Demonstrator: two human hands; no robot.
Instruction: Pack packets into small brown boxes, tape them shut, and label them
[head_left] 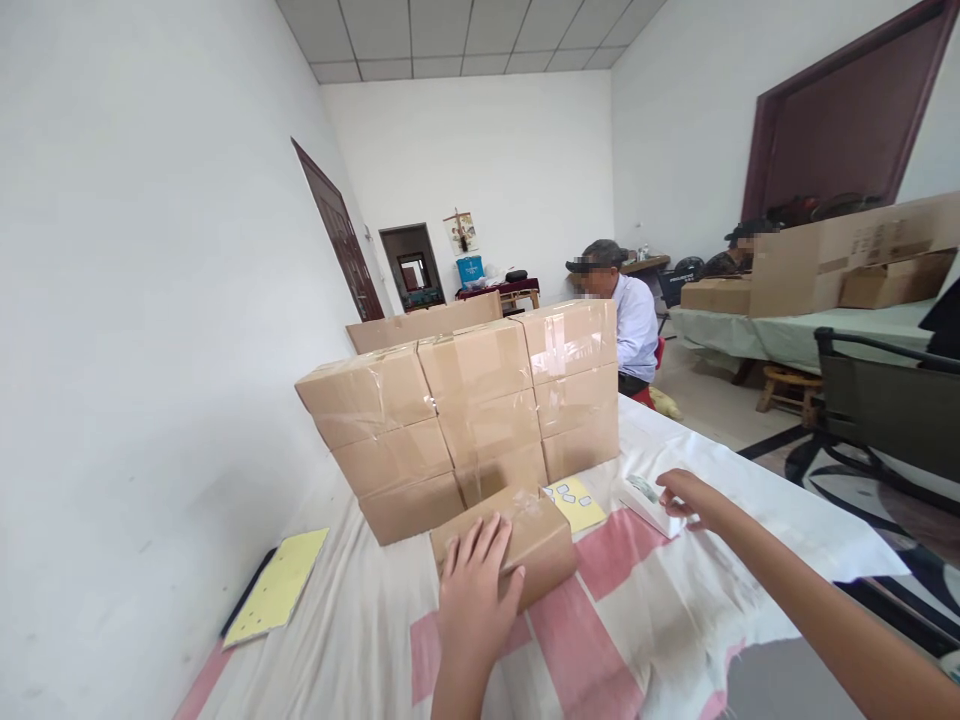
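The left hand [480,575] is reaching up from the lower edge of the view and is lying on the top of a closed cardboard box [553,545]. Its fingers are pointing away from the person and standing a little apart, and the thumb is spreading to the right, so this grip is resting flat and is not closing around the box. The right forearm is coming in slantwise from the lower right corner. The right hand [684,500] is bending its fingers at a white object [651,503], which is carrying something clear and roundish; whether this grip is pinching it, I cannot tell.

The box is lying on the desk [367,640], just before a stack of cardboard boxes [480,400], which is standing three wide and three high, with clear tape shining on it. A whitish cloth with pink patches is covering the desk and wrinkling. A yellow card [581,508] is lying between the box and the white object, and a yellow sheet [279,585] is lying by the wall at the left.

Behind the stack, a person in a pale shirt [636,325] is sitting. At the right, a second desk [787,332] with pale green cloth is bearing cartons [796,265], and a dark chair [892,395] is standing nearer. White walls are enclosing the room under a panelled ceiling [480,35].
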